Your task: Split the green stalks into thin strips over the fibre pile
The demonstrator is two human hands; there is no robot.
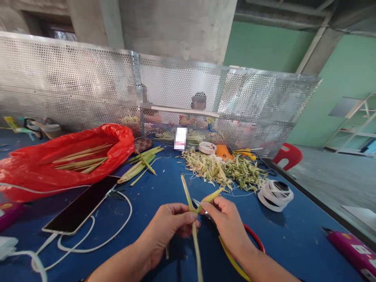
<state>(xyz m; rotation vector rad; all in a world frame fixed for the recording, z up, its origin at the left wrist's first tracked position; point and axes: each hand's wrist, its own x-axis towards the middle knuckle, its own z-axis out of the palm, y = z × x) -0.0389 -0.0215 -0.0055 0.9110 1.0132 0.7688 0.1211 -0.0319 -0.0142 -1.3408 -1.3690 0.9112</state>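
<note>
My left hand (176, 221) pinches a long pale green leaf strip (195, 243) near where it crosses a second piece. The strip runs from above the fingers down to the bottom edge of the view. A shorter folded yellow-green leaf piece (214, 194) is between the thumb and fingers of my right hand (223, 213), its tip pointing up to the right. Both hands nearly touch at the crossing. Under my right hand lie scissors (255, 237) with a red and yellow handle, their blades partly hidden behind the hands.
Left: a red plastic bag (38, 164) of stalks, a tablet (82, 205) with white cables, and loose leaves (136, 170). Ahead: a lit phone (180, 138), shredded leaves (223, 168), and a perforated metal screen (182, 78) with people behind. Right: a white ribbon roll (275, 196) and purple packet (352, 248).
</note>
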